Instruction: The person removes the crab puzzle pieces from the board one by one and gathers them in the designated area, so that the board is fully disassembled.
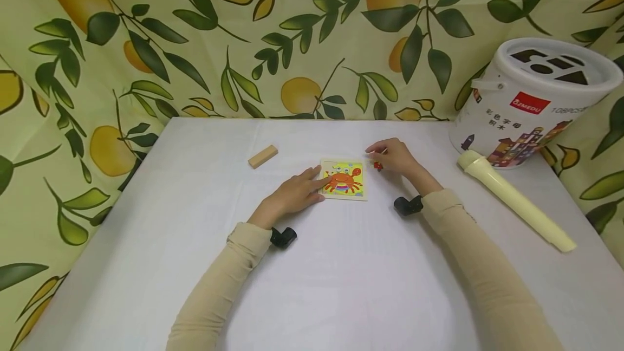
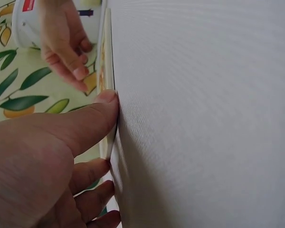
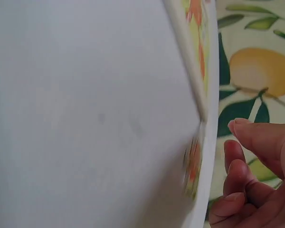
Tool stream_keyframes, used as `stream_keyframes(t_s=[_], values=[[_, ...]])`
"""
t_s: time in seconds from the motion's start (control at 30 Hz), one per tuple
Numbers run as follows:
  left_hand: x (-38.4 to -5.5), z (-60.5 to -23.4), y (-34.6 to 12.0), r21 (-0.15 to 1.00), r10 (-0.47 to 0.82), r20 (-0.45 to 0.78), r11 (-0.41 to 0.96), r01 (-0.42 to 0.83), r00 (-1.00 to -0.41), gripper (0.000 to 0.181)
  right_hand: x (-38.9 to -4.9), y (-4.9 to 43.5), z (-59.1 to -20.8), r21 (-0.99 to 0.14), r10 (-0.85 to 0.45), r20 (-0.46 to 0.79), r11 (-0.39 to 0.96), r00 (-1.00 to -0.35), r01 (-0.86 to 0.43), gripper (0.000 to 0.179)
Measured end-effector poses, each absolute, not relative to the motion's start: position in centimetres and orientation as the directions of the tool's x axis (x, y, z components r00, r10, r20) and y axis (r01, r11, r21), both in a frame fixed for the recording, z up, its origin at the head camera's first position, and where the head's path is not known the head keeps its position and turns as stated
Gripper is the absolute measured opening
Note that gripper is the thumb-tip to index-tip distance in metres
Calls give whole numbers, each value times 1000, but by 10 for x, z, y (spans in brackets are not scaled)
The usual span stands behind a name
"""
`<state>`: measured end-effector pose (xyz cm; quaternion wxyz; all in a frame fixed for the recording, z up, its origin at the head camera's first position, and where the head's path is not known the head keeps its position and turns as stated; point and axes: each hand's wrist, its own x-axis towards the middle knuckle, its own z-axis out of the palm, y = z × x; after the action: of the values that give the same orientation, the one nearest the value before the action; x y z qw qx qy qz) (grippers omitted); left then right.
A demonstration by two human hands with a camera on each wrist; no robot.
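A square wooden puzzle board (image 1: 358, 196) with a red crab picture (image 1: 347, 177) lies on the table. My left hand (image 1: 296, 191) rests at its left side, one finger stretched over the crab and the thumb at the near edge. In the left wrist view the thumb (image 2: 97, 118) touches the side of the board. Close to the board's right side lies a small red-and-yellow piece (image 3: 192, 168), blurred in the right wrist view. My right hand (image 1: 394, 156) hovers above it, fingers loosely bent and apart from the piece, with nothing between them.
A plain wooden block (image 1: 263, 156) lies on the white table (image 1: 146, 264), left of the board. At the back right stands a white printed bucket (image 1: 531, 102) with shaped holes in its lid. A cream-coloured stick (image 1: 517, 199) with a thicker end lies before it. Fruit-patterned cloth (image 1: 302, 42) surrounds the table.
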<state>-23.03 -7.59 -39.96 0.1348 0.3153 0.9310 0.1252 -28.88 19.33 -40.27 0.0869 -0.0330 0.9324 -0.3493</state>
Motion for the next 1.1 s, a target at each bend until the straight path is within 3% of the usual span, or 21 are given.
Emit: stream_keyframes(t_s=[0.4, 0.83, 1.1], values=[[-230, -399, -73, 325, 625, -181, 767, 553, -759, 52, -281, 141, -394, -624, -449, -139, 732, -883, -274, 28], [-232, -396, -74, 317, 629, -173, 764, 562, -758, 52, -279, 134, -391, -523, -484, -164, 781, -859, -341, 28], [-231, -397, -75, 314, 624, -175, 769, 558, -762, 52, -280, 134, -395, -505, -448, -138, 799, -883, -326, 26]])
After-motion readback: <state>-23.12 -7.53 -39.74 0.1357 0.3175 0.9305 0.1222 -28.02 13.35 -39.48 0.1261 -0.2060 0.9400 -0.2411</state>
